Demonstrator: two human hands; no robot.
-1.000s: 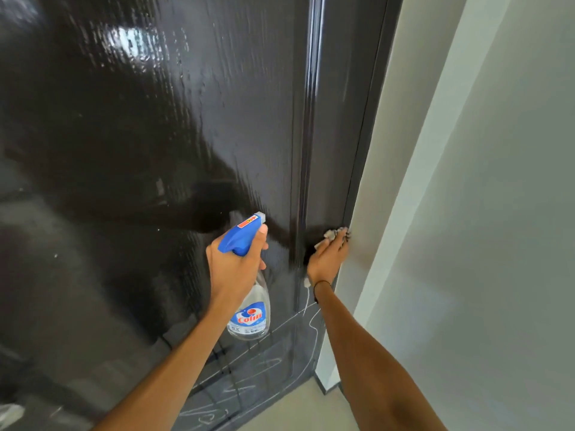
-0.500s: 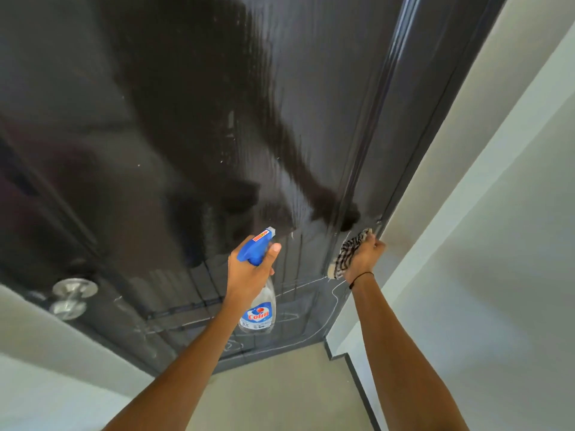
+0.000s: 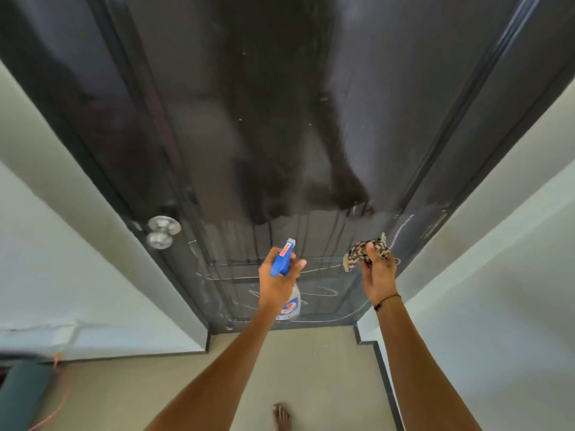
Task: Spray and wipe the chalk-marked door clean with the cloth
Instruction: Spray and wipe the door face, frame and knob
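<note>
Two hands at work before the dark door (image 3: 311, 119); left hand (image 3: 277, 281) grips the spray bottle (image 3: 284, 272) by its blue head, finger near the trigger, nozzle toward the lower panel; right hand (image 3: 378, 275) pinches the bunched striped cloth (image 3: 365, 250), held near the door's right edge, contact unclear. Upper door looks wet and clear, drip lines running down; chalk marks (image 3: 320, 290) remain on the lower part, so the step in hand is likely spraying low. Next move calls for wetting those scribbles, then pressing the cloth flat across them.
</note>
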